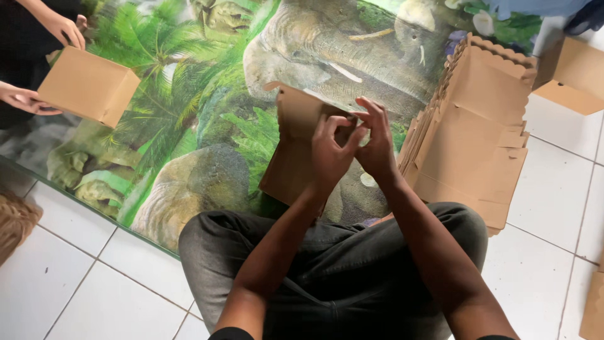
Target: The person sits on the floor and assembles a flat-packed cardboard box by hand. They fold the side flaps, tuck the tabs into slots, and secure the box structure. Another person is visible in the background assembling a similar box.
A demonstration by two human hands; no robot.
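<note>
At the far left, another person's two hands [38,63] hold a folded cardboard box [88,85] over the mat, one hand at its top corner and the other at its left side. Below them, at the left edge on the white tile floor [82,277], sits something woven and brown (too little shows to say what).

My left forearm rises from my lap, over my grey trousers [340,271], with the wrist bent slightly inward. My left hand [331,151] is curled, fingers pressed together, gripping the top flap of a flat cardboard piece [292,157] that stands tilted over the jungle-print mat [189,126], just past my knees.

My right forearm comes up beside it. My right hand [377,141] has its fingers bent and loosely fanned, fingertips pinching the same flap from the other side; thumb and fingers of both hands meet there.

To the right, touching nothing I hold, a stack of flat scalloped-edge cardboard blanks [472,138] leans half on the mat, half on the tiles. Another cardboard box [576,75] lies at the far right.
</note>
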